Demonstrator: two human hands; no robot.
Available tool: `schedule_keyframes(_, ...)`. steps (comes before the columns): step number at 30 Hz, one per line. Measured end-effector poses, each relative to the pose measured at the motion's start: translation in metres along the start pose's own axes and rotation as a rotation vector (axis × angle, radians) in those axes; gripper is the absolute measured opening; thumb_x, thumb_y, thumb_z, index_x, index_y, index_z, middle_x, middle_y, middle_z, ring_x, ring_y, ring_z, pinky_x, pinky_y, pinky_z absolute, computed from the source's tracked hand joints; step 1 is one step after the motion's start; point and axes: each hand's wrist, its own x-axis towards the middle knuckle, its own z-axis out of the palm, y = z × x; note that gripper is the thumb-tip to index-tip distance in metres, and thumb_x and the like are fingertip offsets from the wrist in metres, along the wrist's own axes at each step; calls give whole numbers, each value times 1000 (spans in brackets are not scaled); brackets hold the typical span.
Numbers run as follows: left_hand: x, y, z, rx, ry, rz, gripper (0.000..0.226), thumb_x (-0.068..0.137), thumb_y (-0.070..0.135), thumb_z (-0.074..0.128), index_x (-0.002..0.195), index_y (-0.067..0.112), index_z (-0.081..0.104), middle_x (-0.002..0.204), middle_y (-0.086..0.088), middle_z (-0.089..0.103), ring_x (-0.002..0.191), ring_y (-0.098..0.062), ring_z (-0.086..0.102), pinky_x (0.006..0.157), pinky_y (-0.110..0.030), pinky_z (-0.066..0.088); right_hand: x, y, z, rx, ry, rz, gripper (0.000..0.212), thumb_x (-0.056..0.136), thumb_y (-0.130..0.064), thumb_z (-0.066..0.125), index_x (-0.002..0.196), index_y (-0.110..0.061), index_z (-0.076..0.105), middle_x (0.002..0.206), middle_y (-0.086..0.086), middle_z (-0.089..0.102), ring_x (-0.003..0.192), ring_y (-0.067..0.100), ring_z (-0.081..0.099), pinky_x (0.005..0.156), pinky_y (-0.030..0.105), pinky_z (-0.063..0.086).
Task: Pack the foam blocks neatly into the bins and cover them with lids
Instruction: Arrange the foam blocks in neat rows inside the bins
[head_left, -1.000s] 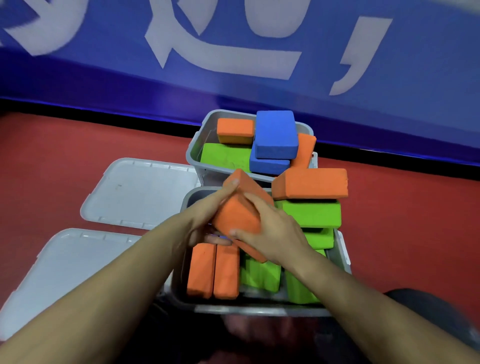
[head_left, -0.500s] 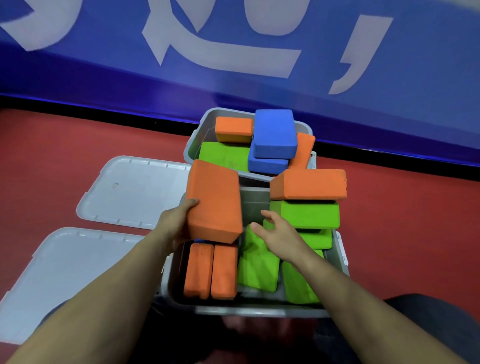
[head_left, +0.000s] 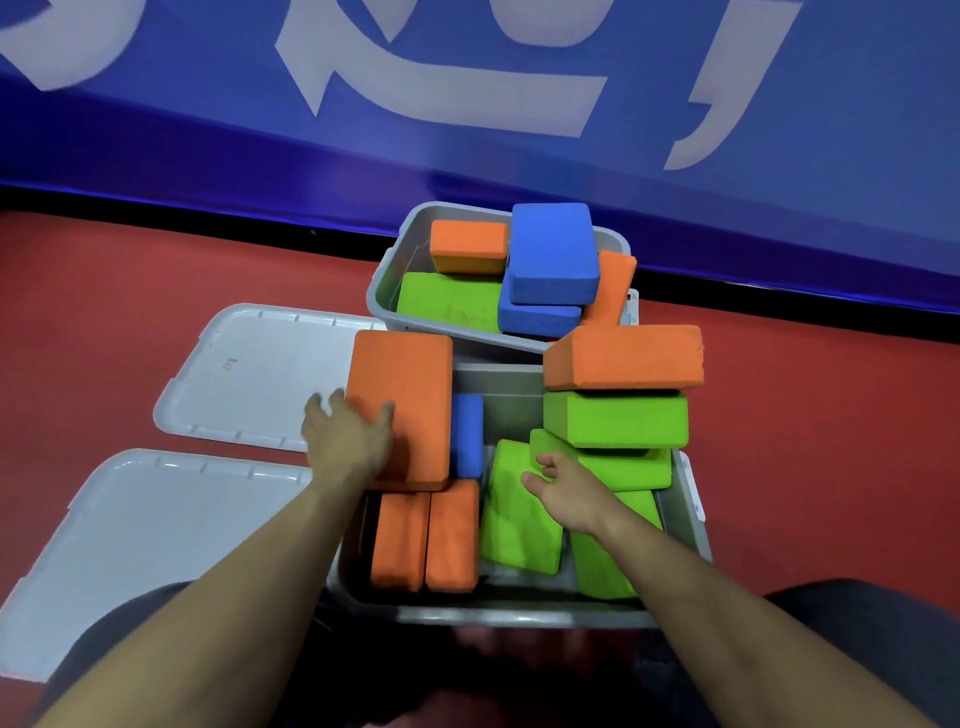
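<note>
Two grey bins sit on the red floor. The near bin (head_left: 524, 613) holds orange, green and blue foam blocks. My left hand (head_left: 348, 441) grips a large orange block (head_left: 402, 395) lying flat over the near bin's left side, above two upright orange blocks (head_left: 423, 535). My right hand (head_left: 569, 491) rests with curled fingers on a tilted green block (head_left: 514, 514). Beside it rises a stack of green blocks (head_left: 615, 418) topped by an orange one (head_left: 623, 356). An upright blue block (head_left: 467, 434) stands in the middle. The far bin (head_left: 384, 291) holds orange, green and blue blocks piled above its rim.
Two pale grey lids lie flat on the floor to the left, one farther away (head_left: 260, 374) and one nearer (head_left: 150, 551). A blue banner wall (head_left: 467, 104) rises behind the bins. Open red floor lies to the right (head_left: 831, 441).
My left hand turned the orange block from tilted to flat and moved it left over the bin's left side. My right hand let go of it and dropped onto the green blocks.
</note>
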Motion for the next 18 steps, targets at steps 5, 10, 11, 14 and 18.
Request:
schedule_keyframes(5, -43, 4, 39, 240, -77, 682, 73, 93, 57, 48, 145, 6, 47, 155, -19, 37, 142, -37, 32, 120, -44, 24, 1, 25, 7, -46, -40, 101, 68, 100, -43, 59, 154, -9, 36, 153, 15, 47, 138, 27, 49, 112, 31, 38)
schedule_keyframes(10, -70, -31, 99, 569, -335, 899, 89, 89, 65, 12, 152, 9, 39, 162, -11, 31, 153, -30, 19, 126, -42, 4, 21, 55, 19, -5, -82, 177, 73, 98, -45, 61, 156, -10, 32, 160, 12, 37, 142, 28, 43, 116, 35, 36)
schedule_keyframes(11, -72, -36, 107, 616, -331, 911, 86, 90, 63, 14, 151, 10, 41, 161, -11, 33, 152, -29, 21, 125, -45, 0, 24, 59, 22, -7, -89, 207, 74, 98, -45, 62, 155, -8, 32, 160, 12, 38, 142, 28, 43, 116, 34, 35)
schedule_keyframes(14, -72, -43, 122, 719, -290, 916, 79, 92, 60, 16, 150, 15, 44, 162, -6, 34, 152, -24, 24, 122, -49, -3, 37, 74, 31, 60, -101, 257, 69, 94, -47, 66, 146, -5, 46, 147, 6, 53, 133, 26, 53, 111, 30, 39)
schedule_keyframes(18, -69, -32, 120, 640, -189, 880, 68, 94, 57, 29, 139, 13, 56, 151, -8, 49, 144, -25, 40, 121, -50, 14, 60, 116, 48, 286, -4, 251, 107, 55, -84, 73, 135, -13, 62, 130, -1, 69, 118, 18, 65, 106, 34, 49)
